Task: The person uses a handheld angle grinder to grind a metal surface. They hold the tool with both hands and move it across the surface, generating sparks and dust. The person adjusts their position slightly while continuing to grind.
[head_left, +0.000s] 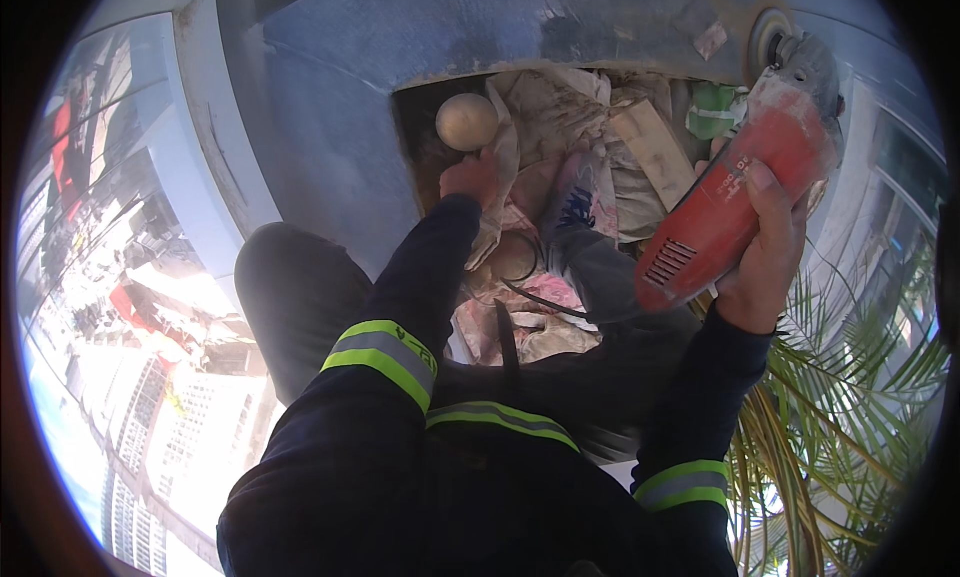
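Rags (545, 107) beside plank (652, 149); grinder (710, 214) nearby

Plastic grinder housing (718, 205) (dusty, matt)

The panel (480, 37) runs across the far side, beyond the cloths (550, 107) in the middle. The left hand (473, 176) is at the cloths' left side, the ball (467, 123) just beyond it. A shoe (577, 202) stands among the cloths. Right of it lies the block (655, 152), then the grinder (720, 197) in the right hand (765, 247), disc end farthest. Fronds (850, 407) spread right of the right forearm.
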Available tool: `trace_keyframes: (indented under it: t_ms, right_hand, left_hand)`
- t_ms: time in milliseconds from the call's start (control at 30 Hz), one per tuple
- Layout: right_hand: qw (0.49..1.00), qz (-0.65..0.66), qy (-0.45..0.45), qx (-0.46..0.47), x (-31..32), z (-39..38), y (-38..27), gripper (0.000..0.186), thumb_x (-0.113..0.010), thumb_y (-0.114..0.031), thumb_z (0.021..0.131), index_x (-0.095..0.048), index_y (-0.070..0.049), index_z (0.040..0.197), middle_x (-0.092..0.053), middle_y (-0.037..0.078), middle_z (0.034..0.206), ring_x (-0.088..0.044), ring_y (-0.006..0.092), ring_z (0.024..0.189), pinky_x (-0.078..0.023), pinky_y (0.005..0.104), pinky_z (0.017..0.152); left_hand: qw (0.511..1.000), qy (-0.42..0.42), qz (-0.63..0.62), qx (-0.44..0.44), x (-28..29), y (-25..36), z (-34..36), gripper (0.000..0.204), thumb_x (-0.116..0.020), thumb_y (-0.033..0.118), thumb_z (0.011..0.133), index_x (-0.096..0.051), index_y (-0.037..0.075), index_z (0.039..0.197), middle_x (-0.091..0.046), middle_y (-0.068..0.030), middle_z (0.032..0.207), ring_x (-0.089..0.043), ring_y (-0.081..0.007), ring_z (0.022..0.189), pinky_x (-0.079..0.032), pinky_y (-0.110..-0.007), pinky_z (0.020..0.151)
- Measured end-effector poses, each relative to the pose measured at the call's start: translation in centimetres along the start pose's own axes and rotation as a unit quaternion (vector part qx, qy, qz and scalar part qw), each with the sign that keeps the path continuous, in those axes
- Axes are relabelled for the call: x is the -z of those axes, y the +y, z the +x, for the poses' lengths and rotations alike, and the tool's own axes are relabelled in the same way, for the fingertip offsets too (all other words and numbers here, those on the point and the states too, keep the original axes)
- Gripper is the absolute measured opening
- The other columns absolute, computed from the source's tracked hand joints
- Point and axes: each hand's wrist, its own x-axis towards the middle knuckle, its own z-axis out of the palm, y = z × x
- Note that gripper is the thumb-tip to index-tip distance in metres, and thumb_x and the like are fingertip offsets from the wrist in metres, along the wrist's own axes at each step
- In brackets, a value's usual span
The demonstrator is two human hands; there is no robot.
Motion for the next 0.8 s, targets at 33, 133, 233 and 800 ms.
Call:
trace_keyframes:
  t_ms: [33, 133, 233, 800]
  right_hand:
    - [1.000, 0.003, -0.002, -0.003, 0.0, 0.0, 0.0, 0.059, -0.068, -0.018, 0.092, -0.045, -0.002, 0.145, -0.065, 0.017, 0.120, -0.069, 0.0283, 0.102, -0.061, 0.0424, 0.088]
    - [1.000, 0.020, 0.005, -0.005, -0.4, 0.1, 0.7, 0.058, -0.072, -0.011, 0.089, -0.049, -0.004, 0.142, -0.065, 0.011, 0.119, -0.066, 0.0211, 0.102, -0.056, 0.0368, 0.090]
    - [1.000, 0.017, -0.010, -0.007, -1.3, 0.2, 2.4, 0.060, -0.074, -0.007, 0.087, -0.049, -0.004, 0.141, -0.064, 0.008, 0.118, -0.064, 0.0165, 0.102, -0.053, 0.0330, 0.091]
    - [0.969, -0.235, -0.073, 0.010, -16.1, -1.7, 23.5, 0.110, -0.082, -0.034, 0.079, -0.021, 0.005, 0.162, -0.059, 0.034, 0.140, -0.062, 0.0439, 0.129, -0.048, 0.0461, 0.108]
  left_hand:
    - [1.000, 0.003, -0.001, -0.006, 0.2, -0.6, -0.4, 0.047, -0.050, 0.026, 0.101, -0.047, 0.012, 0.146, -0.069, -0.0243, 0.119, -0.074, -0.0440, 0.099, -0.059, -0.056, 0.083]
    - [0.999, 0.007, 0.022, -0.046, 1.5, -2.0, -1.1, 0.046, -0.052, 0.026, 0.099, -0.051, 0.014, 0.144, -0.070, -0.0243, 0.114, -0.074, -0.0432, 0.098, -0.059, -0.057, 0.082]
    - [0.996, 0.031, 0.055, -0.070, 3.3, -1.9, -3.5, 0.045, -0.055, 0.024, 0.098, -0.057, 0.013, 0.141, -0.071, -0.0238, 0.112, -0.073, -0.0422, 0.101, -0.059, -0.055, 0.084]
    - [0.607, 0.028, -0.793, -0.027, 5.8, 2.1, -6.0, 0.075, -0.043, 0.062, 0.108, -0.054, 0.001, 0.149, -0.060, -0.0105, 0.144, -0.058, -0.0212, 0.129, -0.043, -0.033, 0.111]
